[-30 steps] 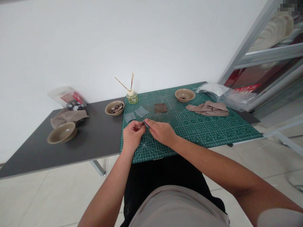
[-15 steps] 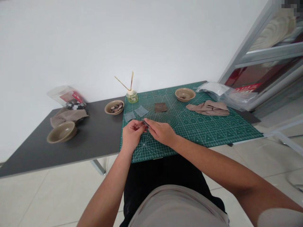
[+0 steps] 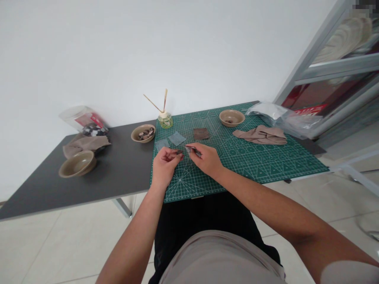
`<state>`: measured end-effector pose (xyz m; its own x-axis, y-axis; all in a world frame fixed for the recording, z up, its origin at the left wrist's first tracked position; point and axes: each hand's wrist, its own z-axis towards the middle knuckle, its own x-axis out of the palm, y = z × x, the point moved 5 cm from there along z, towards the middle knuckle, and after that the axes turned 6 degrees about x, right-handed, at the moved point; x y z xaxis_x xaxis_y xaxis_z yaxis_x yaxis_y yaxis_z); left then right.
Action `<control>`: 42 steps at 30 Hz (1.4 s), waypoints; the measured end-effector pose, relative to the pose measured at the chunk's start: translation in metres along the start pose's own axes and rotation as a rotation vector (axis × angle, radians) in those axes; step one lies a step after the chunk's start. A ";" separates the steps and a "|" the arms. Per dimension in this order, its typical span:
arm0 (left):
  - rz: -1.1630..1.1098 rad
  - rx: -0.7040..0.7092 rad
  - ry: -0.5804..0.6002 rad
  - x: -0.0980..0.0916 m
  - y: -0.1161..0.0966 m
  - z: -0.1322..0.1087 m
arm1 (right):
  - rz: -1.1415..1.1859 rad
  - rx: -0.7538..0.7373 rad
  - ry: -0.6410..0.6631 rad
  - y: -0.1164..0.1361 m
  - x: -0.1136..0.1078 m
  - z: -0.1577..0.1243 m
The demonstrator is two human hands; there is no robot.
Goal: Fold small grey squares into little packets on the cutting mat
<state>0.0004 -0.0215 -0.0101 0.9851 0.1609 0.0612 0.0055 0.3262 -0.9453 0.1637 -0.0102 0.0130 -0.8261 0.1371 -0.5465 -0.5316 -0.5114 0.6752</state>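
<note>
My left hand [image 3: 164, 167] and my right hand [image 3: 206, 159] are over the near left part of the green cutting mat [image 3: 251, 157]. The left thumb and fingers pinch a small dark piece [image 3: 179, 152]. The right fingertips pinch a small thin grey piece [image 3: 190, 149] a short way to its right. The two pieces are slightly apart. Just beyond the hands, two grey-blue squares [image 3: 177, 139] and a brown square [image 3: 201, 134] lie flat on the mat.
On the dark table [image 3: 118, 177] are a bowl of small pieces [image 3: 143, 133], an empty-looking bowl [image 3: 77, 163], a reed bottle [image 3: 165, 120], a tipped plastic jar [image 3: 84, 120] and a cloth [image 3: 84, 144]. Another bowl [image 3: 231, 118], a beige cloth [image 3: 260, 135] and a plastic bag [image 3: 275, 112] are at the right. A metal shelf [image 3: 334, 67] stands beyond.
My hands were pinched together on one spot. They have drawn apart and moved slightly farther away, each with a small piece in its fingertips.
</note>
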 end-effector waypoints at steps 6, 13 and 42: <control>0.052 -0.062 0.069 0.006 0.000 -0.002 | 0.083 0.018 -0.054 -0.002 -0.005 0.003; 0.147 -0.030 0.079 0.003 0.000 0.000 | 0.083 -0.056 0.017 -0.001 0.000 0.001; 0.185 -0.084 0.160 0.008 -0.005 -0.002 | 0.234 -0.054 0.205 -0.004 0.009 0.006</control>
<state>0.0089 -0.0234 -0.0051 0.9852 0.0590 -0.1608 -0.1700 0.2248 -0.9595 0.1571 -0.0020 0.0084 -0.8673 -0.1605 -0.4712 -0.3158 -0.5541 0.7702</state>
